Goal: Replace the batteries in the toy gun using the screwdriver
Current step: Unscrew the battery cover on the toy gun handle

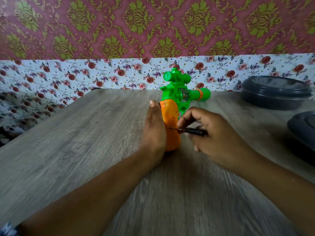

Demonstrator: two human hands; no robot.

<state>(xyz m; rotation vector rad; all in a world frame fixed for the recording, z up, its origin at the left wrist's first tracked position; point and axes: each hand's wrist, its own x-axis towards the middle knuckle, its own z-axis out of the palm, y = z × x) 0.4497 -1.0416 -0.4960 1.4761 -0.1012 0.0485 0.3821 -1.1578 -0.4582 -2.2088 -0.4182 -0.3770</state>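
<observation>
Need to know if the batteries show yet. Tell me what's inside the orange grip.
Nothing inside shows: the orange grip looks closed. The left hand holds it, and the right hand holds the screwdriver with its tip against it. Any batteries are hidden.

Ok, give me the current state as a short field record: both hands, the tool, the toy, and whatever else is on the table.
toy gun: green body, orange grip, held propped on the wooden table, barrel pointing right
left hand: grips the orange grip from the left
right hand: holds the screwdriver
screwdriver: black handle, roughly horizontal, tip at the grip's side
battery cover: appears still closed
other items: dark lidded container at far right; second dark item at right edge
</observation>
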